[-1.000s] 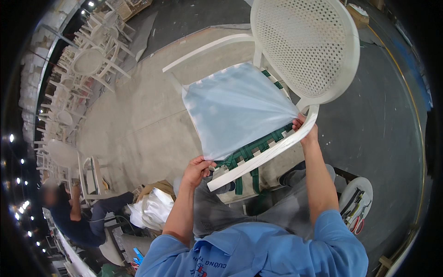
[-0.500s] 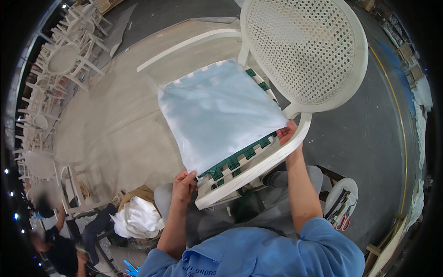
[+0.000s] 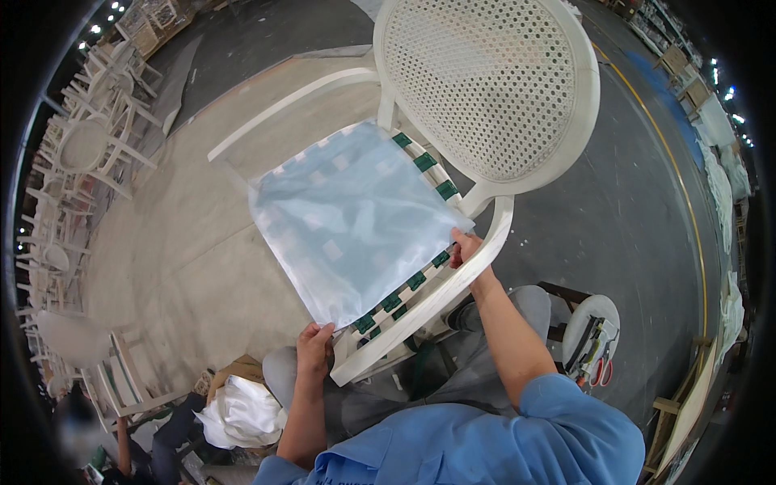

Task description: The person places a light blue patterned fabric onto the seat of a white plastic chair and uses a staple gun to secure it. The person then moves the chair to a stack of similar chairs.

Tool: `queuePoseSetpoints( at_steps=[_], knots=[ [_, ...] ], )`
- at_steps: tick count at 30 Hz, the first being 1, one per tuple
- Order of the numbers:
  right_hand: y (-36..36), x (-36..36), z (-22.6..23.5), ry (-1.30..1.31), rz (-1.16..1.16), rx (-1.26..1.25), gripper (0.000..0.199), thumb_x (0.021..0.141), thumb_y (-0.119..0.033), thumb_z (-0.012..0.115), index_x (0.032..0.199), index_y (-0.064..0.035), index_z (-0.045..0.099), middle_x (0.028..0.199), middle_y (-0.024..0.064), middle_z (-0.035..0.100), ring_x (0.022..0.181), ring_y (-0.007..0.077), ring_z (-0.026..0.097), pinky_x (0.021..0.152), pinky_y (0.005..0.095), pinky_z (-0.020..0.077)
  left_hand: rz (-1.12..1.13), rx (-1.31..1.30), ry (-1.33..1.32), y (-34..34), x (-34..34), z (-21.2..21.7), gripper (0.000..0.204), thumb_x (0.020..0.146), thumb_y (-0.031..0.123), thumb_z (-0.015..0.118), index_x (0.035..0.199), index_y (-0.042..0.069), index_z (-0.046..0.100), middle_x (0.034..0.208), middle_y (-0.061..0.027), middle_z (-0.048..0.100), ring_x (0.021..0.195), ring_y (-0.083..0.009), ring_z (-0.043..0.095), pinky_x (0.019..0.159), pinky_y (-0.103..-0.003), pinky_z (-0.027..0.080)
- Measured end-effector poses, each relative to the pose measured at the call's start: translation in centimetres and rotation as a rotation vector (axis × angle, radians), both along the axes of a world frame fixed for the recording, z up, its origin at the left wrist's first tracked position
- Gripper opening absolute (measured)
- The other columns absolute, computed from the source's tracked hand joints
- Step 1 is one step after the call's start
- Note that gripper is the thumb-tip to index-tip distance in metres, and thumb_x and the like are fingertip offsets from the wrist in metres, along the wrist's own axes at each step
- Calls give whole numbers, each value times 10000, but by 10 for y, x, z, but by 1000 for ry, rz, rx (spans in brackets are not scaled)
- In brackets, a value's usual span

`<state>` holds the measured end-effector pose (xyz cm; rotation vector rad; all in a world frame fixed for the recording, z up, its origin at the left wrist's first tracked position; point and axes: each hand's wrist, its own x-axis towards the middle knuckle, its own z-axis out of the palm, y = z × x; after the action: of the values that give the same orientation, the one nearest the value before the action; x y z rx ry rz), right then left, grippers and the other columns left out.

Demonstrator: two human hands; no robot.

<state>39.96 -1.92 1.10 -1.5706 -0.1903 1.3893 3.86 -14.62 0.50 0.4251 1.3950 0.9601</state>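
A thin, pale, see-through fabric sheet lies over the seat of a white armchair with an oval cane back. Green webbing straps show along two of the seat's edges, and pale squares show through the cloth. At the sheet's near left corner, my left hand pinches the fabric between thumb and fingers. My right hand grips the right corner, inside the near armrest and below the backrest; some of its fingers are hidden.
Beside my right leg is a small padded stool carrying red-handled scissors and other tools. To my left, bundled white fabric sits in a cardboard box. Many white chair frames crowd the far left. Another person's arm appears lower left.
The whole view has shifted, so the chair appears further left. The fabric lies closer on the webbing, with more squares showing through. My right hand has closed more around its corner.
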Motion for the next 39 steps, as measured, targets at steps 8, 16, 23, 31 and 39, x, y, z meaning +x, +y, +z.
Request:
queuePoseSetpoints(
  at_steps=[8, 16, 23, 31, 39],
  knots=[
    [-2, 33, -29, -150, 110, 81, 302, 932, -241, 631, 699, -104, 498, 550, -15, 438, 415, 117, 450, 406, 300, 417, -22, -52, 17, 4, 8, 5, 111, 864, 60, 695, 848, 86, 588, 773, -43, 686, 502, -51, 532, 415, -203, 370],
    [1, 21, -14, -184, 188, 21, 250, 899, -196, 635, 711, -95, 505, 553, -3, 470, 415, 135, 450, 391, 289, 377, 42, -39, 128, -5, 7, 6, 211, 889, 56, 655, 1056, 65, 527, 814, -141, 704, 416, -48, 463, 336, -205, 295],
    [-1, 19, -14, -167, 91, -1, 335, 858, -340, 749, 713, -119, 543, 565, -20, 490, 396, 91, 435, 370, 265, 374, 73, -58, 194, -4, 7, 10, 377, 949, 303, 641, 1114, -10, 514, 793, -110, 687, 479, -67, 505, 405, -210, 381],
    [1, 18, -18, -283, 102, 42, 370, 861, -275, 751, 641, -113, 501, 508, -18, 453, 369, 104, 420, 355, 266, 343, 7, -86, 143, 6, 12, 15, 316, 903, 216, 687, 1055, -28, 555, 789, -76, 683, 461, -63, 458, 421, -215, 368],
    [2, 20, -18, -207, 105, 28, 330, 893, -266, 709, 673, -98, 530, 509, -17, 467, 371, 93, 423, 363, 253, 326, -19, -192, 87, 7, 9, 13, 281, 915, 216, 677, 1053, 0, 560, 825, -54, 671, 486, -66, 477, 435, -215, 369]
  ],
)
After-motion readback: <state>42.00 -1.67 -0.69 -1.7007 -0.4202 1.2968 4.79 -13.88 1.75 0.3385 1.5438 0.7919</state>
